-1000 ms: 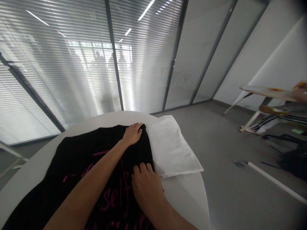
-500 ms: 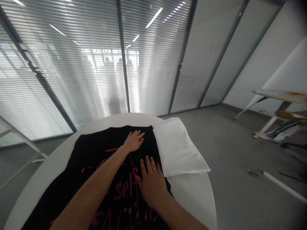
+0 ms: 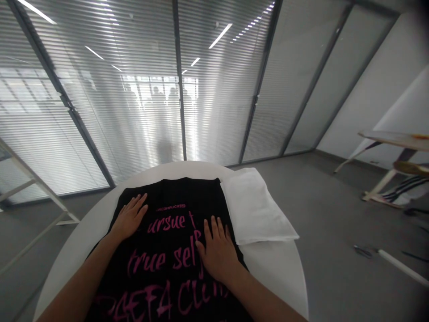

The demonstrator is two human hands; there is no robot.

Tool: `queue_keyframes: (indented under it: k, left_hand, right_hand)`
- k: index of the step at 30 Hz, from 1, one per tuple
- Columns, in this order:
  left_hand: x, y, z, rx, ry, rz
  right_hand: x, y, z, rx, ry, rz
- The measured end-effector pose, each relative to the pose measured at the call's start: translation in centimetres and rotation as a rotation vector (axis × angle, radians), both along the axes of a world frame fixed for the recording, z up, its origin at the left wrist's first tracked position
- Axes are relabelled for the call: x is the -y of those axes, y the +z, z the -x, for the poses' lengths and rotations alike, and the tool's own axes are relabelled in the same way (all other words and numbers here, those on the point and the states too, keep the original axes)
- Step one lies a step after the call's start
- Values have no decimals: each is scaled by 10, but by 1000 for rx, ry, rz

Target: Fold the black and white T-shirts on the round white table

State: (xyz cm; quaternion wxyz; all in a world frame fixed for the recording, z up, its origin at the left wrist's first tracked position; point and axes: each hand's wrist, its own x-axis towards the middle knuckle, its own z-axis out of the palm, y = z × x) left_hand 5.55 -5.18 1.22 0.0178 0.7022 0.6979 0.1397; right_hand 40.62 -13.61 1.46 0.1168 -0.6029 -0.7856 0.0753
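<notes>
A black cloth garment with pink lettering (image 3: 157, 243), perhaps a T-shirt, lies spread over a round white table (image 3: 275, 277). My left hand (image 3: 130, 218) rests flat on its upper left part, fingers apart. On the right side of the lettering lies my right hand (image 3: 216, 248), palm down with the fingers spread. Neither hand grips the fabric. Beside the garment's right edge is a folded white cloth (image 3: 258, 208), its corner reaching past the table's rim. The garment's near end runs out of view.
Behind the table stands a glass partition with blinds (image 3: 214, 107). A white metal frame (image 3: 43, 192) is at the left. To the right are another table (image 3: 392, 139), a stool seat (image 3: 412, 168) and a white pole (image 3: 402, 266) above the grey floor (image 3: 321, 210).
My left hand has moved left across the garment, from its upper right to its upper left, uncovering more lettering. My right hand stays at about the same spot. The view has shifted slightly.
</notes>
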Motion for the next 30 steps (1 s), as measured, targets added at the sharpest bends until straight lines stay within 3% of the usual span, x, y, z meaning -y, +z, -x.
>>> queue_keyframes:
  k: [6, 12, 15, 19, 22, 27, 30]
  left_hand:
    - [7, -12, -5, -121, 1, 40]
    - [7, -3, 13, 27, 14, -43]
    - [12, 2, 35, 79, 159, -86]
    - [22, -2, 48, -18, 302, -17]
    - [23, -2, 44, -38, 311, -20]
    - [0, 18, 56, 159, 460, 34]
    - [-21, 26, 71, 212, 507, 40]
  right_hand:
    - [2, 8, 3, 62, -16, 27]
    - [3, 12, 5, 91, -7, 30]
    - [2, 11, 6, 97, -9, 41]
    - [1, 14, 6, 114, 0, 60]
    - [-4, 32, 5, 140, 24, 82]
    - [-34, 74, 9, 149, 21, 61]
    - [-62, 78, 16, 131, -49, 32]
